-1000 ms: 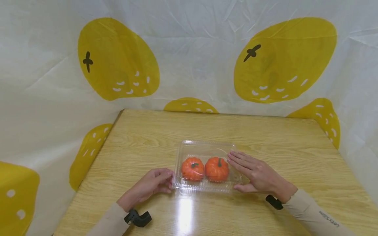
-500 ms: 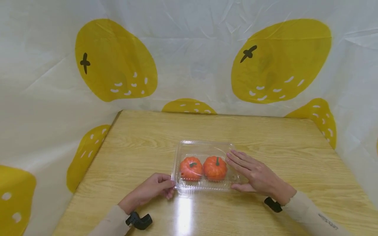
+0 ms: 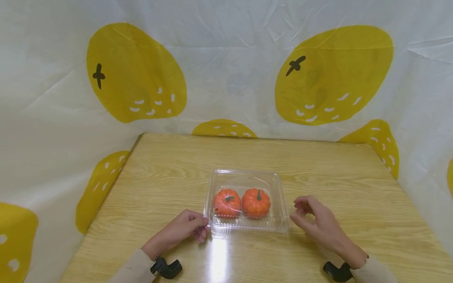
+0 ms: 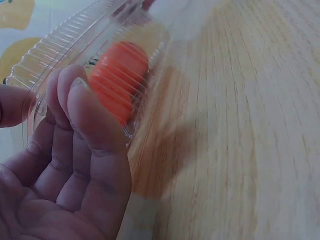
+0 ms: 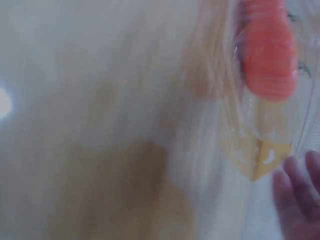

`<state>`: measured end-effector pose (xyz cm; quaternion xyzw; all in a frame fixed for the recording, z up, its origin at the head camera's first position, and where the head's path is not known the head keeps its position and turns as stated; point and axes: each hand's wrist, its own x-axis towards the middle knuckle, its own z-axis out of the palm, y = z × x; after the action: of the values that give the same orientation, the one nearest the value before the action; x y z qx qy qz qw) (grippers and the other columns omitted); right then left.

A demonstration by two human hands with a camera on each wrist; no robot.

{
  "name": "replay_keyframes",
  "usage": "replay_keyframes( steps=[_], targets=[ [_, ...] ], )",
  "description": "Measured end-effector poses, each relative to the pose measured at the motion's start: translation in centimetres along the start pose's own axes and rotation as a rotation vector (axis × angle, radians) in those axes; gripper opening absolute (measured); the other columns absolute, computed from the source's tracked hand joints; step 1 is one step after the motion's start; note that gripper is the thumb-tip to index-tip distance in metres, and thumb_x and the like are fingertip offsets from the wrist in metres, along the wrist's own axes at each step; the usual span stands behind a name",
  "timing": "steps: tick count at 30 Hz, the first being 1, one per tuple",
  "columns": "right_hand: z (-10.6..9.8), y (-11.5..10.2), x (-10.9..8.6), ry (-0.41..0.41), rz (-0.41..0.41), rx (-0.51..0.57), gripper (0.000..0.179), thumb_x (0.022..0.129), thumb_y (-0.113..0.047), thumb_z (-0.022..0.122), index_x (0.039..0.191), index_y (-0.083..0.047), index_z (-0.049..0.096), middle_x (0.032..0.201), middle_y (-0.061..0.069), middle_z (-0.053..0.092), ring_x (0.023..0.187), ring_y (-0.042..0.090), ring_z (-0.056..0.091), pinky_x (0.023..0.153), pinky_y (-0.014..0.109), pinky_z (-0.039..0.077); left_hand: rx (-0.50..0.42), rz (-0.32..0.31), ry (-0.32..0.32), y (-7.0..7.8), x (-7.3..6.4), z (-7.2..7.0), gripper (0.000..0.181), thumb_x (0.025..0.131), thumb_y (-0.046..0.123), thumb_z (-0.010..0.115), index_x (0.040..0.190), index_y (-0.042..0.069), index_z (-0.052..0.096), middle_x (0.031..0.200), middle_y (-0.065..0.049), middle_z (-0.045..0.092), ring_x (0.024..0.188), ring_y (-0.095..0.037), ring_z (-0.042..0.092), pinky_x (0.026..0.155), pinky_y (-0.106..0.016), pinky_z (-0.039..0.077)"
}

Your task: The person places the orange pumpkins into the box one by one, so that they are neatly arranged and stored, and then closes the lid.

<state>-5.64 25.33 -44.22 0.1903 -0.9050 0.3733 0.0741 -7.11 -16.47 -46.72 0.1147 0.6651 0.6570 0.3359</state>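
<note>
A clear plastic clamshell container (image 3: 276, 181) lies on the table with two small orange toy pumpkins inside, a left pumpkin (image 3: 227, 202) and a right pumpkin (image 3: 256, 203), both with green stems. My left hand (image 3: 184, 230) pinches the rim at the container's front left corner; the left wrist view has the thumb (image 4: 15, 106) on one side of that rim and curled fingers (image 4: 100, 135) on the other. Off the container's right side, my right hand (image 3: 320, 226) holds nothing, its fingers loosely bent. The right wrist view is blurred, with fingertips (image 5: 295, 185) near the clear plastic.
The wooden table (image 3: 170, 157) runs back to a white curtain (image 3: 230, 70) printed with yellow fruit shapes. A dark wrist mount sits on each wrist, the left mount (image 3: 166, 268) and the right mount (image 3: 337, 272).
My right hand has let go of the container's right side and drawn back to the right. My left hand has slid slightly toward the front corner and now pinches it. The container stays about in place.
</note>
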Motion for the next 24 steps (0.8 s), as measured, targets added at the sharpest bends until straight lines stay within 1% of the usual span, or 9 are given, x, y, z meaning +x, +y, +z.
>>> replay_keyframes(
  steps=[2,4,6,8,11,13,15,21,24],
  targets=[
    [0.0,-0.1,-0.6,-0.149,0.138,0.164,0.028,0.096,-0.017,0.073,0.117,-0.002,0.063,0.099,0.005,0.069,0.085,0.002,0.063,0.073,0.022,0.057,-0.004,0.001,0.007,0.0,0.0,0.1,0.043,0.104,0.02,0.056,0.101,-0.022,0.062,0.078,0.004,0.069,0.067,-0.006,0.064,0.067,-0.02,0.059],
    [0.2,0.0,-1.0,-0.295,0.237,0.336,0.028,0.102,-0.019,0.065,0.12,0.002,0.061,0.099,0.008,0.069,0.084,0.004,0.065,0.071,0.026,0.059,-0.004,0.006,0.016,-0.2,0.0,0.1,0.043,0.103,0.019,0.055,0.102,-0.024,0.062,0.076,0.005,0.069,0.066,-0.005,0.063,0.066,-0.02,0.058],
    [0.4,0.0,-1.3,-0.406,0.281,0.468,0.029,0.106,-0.018,0.058,0.119,0.007,0.061,0.098,0.008,0.07,0.083,0.007,0.067,0.07,0.028,0.06,-0.002,0.012,0.023,-0.3,0.1,0.2,0.044,0.103,0.019,0.055,0.102,-0.025,0.061,0.075,0.006,0.069,0.066,-0.004,0.063,0.065,-0.019,0.058],
    [0.8,-0.2,-1.4,-0.472,0.306,0.58,0.031,0.108,-0.017,0.053,0.117,0.011,0.061,0.096,0.006,0.071,0.081,0.009,0.068,0.069,0.029,0.061,-0.003,0.018,0.032,-0.5,0.2,0.2,0.045,0.103,0.019,0.056,0.102,-0.025,0.061,0.074,0.006,0.069,0.065,-0.004,0.063,0.065,-0.019,0.058],
    [1.6,-0.4,-1.4,-0.499,0.33,0.707,0.036,0.109,-0.016,0.049,0.111,0.019,0.06,0.094,0.0,0.073,0.08,0.008,0.069,0.069,0.027,0.061,-0.01,0.029,0.051,-0.9,0.3,0.2,0.046,0.103,0.02,0.057,0.1,-0.025,0.06,0.075,0.006,0.069,0.065,-0.004,0.062,0.065,-0.019,0.057],
    [2.0,-0.6,-1.4,-0.491,0.354,0.773,0.039,0.109,-0.015,0.047,0.111,0.022,0.059,0.093,-0.002,0.073,0.08,0.008,0.07,0.069,0.026,0.061,-0.012,0.038,0.066,-1.1,0.4,0.3,0.046,0.103,0.02,0.056,0.098,-0.026,0.06,0.076,0.005,0.069,0.065,-0.005,0.062,0.065,-0.019,0.057],
    [2.4,-0.6,-1.4,-0.474,0.378,0.825,0.039,0.109,-0.014,0.046,0.11,0.021,0.061,0.093,-0.003,0.073,0.081,0.008,0.07,0.07,0.025,0.061,-0.01,0.044,0.081,-1.3,0.5,0.3,0.045,0.103,0.019,0.056,0.097,-0.025,0.061,0.075,0.004,0.069,0.065,-0.005,0.062,0.064,-0.019,0.057],
    [2.9,-0.5,-1.3,-0.458,0.445,0.988,0.033,0.109,-0.013,0.043,0.105,-0.005,0.074,0.09,-0.008,0.075,0.081,0.006,0.072,0.073,0.022,0.061,-0.032,0.05,0.115,-1.3,0.6,0.6,0.04,0.101,0.015,0.056,0.099,-0.024,0.062,0.074,0.005,0.067,0.065,-0.005,0.062,0.063,-0.019,0.057],
    [3.0,-0.6,-1.2,-0.456,0.432,1.055,0.036,0.108,-0.011,0.04,0.102,-0.009,0.076,0.091,-0.008,0.075,0.081,0.005,0.072,0.074,0.02,0.062,-0.06,0.054,0.125,-1.2,0.6,0.8,0.038,0.101,0.014,0.056,0.098,-0.024,0.06,0.073,0.005,0.067,0.064,-0.005,0.061,0.062,-0.018,0.056]
  ],
)
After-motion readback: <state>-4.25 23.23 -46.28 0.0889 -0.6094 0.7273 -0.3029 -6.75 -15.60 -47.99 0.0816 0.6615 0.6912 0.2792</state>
